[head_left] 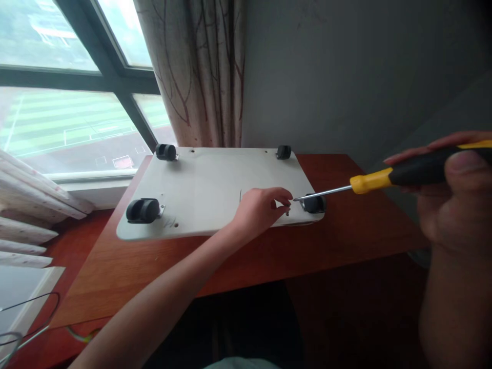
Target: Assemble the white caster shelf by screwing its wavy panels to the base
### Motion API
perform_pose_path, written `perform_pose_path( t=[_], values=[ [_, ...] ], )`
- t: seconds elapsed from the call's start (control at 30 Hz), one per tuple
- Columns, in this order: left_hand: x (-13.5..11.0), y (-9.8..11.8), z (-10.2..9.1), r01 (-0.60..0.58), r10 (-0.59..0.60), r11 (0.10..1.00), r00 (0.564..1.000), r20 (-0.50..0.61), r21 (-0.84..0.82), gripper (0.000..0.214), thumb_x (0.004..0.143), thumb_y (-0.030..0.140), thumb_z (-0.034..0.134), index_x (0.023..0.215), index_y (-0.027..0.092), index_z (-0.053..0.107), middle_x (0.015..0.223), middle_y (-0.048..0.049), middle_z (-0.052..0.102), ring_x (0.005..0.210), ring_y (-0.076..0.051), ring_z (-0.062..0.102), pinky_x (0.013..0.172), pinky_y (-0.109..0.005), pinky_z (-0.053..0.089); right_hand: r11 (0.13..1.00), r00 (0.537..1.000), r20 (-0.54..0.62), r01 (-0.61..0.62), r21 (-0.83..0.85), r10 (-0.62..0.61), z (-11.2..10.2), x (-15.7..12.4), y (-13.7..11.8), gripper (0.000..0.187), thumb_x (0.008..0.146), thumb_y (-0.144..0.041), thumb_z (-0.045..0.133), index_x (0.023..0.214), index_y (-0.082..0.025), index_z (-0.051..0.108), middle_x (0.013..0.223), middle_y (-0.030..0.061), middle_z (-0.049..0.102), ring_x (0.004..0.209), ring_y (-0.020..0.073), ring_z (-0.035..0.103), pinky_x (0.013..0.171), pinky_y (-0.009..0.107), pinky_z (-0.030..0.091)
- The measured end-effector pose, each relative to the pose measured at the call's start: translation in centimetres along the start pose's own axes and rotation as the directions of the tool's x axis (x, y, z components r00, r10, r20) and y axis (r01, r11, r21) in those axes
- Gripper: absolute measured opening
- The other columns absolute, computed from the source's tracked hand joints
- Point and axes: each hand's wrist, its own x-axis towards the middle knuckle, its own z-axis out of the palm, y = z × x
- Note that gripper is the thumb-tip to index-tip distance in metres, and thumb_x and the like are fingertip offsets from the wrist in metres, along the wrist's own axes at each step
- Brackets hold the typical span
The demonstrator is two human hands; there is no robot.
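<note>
A white board (215, 179) lies flat with black casters on its corners. My right hand (449, 189) is wrapped around the black-and-yellow handle of a screwdriver (371, 182), its shaft pointing left over the near right caster (314, 203). Just left of the screwdriver's tip, the thumb and fingers of my left hand (265, 202) are pinched together above the board. Whatever is between them is too small to make out. The tip looks close to these fingertips; whether it touches them I cannot tell.
Other casters stand at the near left (142, 210), far left (166, 152) and far right (283, 152) corners. The board rests on a reddish-brown wooden table (172, 261). Behind are a curtain (200, 72), a window and a grey wall (346, 77). Cables (57, 302) hang at the lower left.
</note>
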Motion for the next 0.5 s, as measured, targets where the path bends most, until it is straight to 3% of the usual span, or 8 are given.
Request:
perform_pose_path(
  t=[0.27,0.5],
  values=[
    [0.7,-0.8,1.3,-0.014,0.01,0.996,0.998,0.054,0.087,0.022,0.084,0.014,0.071,0.103,0.023,0.077,0.093,0.0021,0.08,0.076,-0.013,0.072,0.072,-0.022,0.052,0.998,0.997,0.057,0.057,-0.009,-0.057,1.5,0.0,-0.1,0.018,0.079,-0.032,0.078,0.088,-0.02,0.07,0.075,0.0033,0.07,0.066,0.0232,0.074,0.055,0.031,0.058],
    [0.5,-0.5,1.8,-0.002,-0.027,0.977,0.991,0.132,0.214,0.022,0.087,0.014,0.067,0.104,0.026,0.076,0.093,0.0008,0.079,0.077,-0.015,0.072,0.073,-0.025,0.053,0.994,0.978,0.208,-0.003,-0.106,0.025,1.5,-0.5,-0.8,0.017,0.086,-0.031,0.076,0.095,-0.019,0.068,0.083,0.0052,0.076,0.076,0.0223,0.076,0.07,0.033,0.061]
  ],
)
